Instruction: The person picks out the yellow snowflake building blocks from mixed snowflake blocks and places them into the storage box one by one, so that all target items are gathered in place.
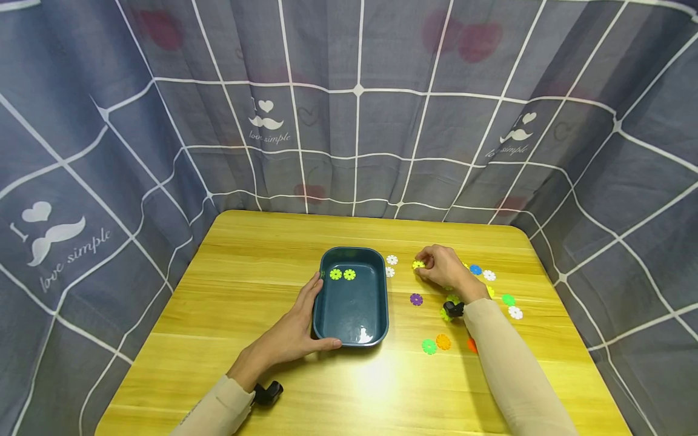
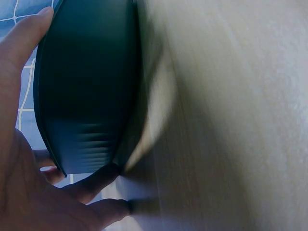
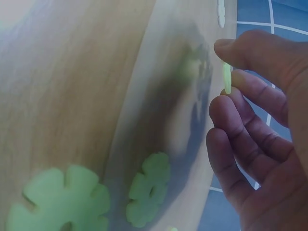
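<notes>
A dark teal rectangular tray [image 1: 351, 309] lies on the table with two yellow-green snowflake discs [image 1: 349, 275] side by side near its far end, and part of another at its left wall. My left hand [image 1: 291, 333] holds the tray's left side, thumb at the near edge and fingers along the rim; the left wrist view shows the hand around the tray's outer wall [image 2: 89, 86]. To the right of the tray, my right hand [image 1: 447, 269] pinches a yellow-green snowflake disc [image 1: 418, 264] between thumb and fingers. That disc [image 3: 227, 79] appears edge-on, above the table, in the right wrist view.
Loose discs lie on the wooden table [image 1: 229, 290] right of the tray: white [image 1: 392, 260], purple [image 1: 416, 299], green [image 1: 429, 346], orange [image 1: 443, 342], blue [image 1: 475, 270] and several yellow-green ones partly under the right arm. A grey checked curtain [image 1: 327, 121] encloses the table's back and sides.
</notes>
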Tool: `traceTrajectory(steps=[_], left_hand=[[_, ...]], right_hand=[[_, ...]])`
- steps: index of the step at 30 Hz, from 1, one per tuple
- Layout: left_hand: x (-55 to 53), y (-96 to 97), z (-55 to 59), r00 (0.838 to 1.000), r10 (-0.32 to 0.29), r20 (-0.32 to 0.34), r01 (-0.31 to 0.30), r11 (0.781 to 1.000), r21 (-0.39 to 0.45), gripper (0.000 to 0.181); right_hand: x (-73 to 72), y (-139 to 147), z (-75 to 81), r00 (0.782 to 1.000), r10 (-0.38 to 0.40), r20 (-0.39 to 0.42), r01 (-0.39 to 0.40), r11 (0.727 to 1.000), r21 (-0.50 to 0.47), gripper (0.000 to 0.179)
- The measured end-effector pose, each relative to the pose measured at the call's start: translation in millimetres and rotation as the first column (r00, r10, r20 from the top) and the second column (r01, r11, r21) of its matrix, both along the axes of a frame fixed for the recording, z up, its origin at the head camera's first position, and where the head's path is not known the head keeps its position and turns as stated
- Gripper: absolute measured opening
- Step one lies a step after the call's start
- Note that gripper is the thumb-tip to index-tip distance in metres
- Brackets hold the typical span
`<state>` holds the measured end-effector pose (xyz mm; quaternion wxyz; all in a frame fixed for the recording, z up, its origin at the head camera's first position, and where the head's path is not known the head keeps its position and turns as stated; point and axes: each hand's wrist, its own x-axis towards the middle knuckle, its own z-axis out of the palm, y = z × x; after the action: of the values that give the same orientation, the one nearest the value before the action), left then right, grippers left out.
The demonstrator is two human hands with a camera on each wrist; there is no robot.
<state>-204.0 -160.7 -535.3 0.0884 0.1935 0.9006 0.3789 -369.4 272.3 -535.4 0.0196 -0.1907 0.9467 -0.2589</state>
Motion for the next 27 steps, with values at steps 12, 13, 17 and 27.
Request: traceTrajectory(steps=[12, 13, 17, 27], left_hand=[[0.4, 0.5, 1.5, 1.000, 0.000, 0.002, 0.000, 1.000, 0.000, 0.145], [0.4, 0.4, 1.6, 1.000, -0.001, -0.001, 0.001, 1.000, -0.001, 0.145], [0.4, 0.3, 1.7, 1.000, -0.006, -0.008, 0.006, 1.000, -0.003, 0.145], [0.5, 0.5, 1.3, 1.000, -0.002, -0.001, 0.002, 1.000, 0.006, 0.145]], right_hand=[[2.2, -4.3, 4.8, 1.000, 0.000, -0.004, 0.000, 1.000, 0.009, 0.030], [2.3, -4.7, 5.2, 1.000, 0.002, -0.007, -0.002, 1.000, 0.011, 0.030], [3.0, -6.1, 5.9, 1.000, 0.010, -0.008, -0.010, 1.000, 0.013, 0.029], [3.5, -8.7, 6.5, 1.000, 0.019, -0.022, -0.018, 0.999, 0.026, 0.028]])
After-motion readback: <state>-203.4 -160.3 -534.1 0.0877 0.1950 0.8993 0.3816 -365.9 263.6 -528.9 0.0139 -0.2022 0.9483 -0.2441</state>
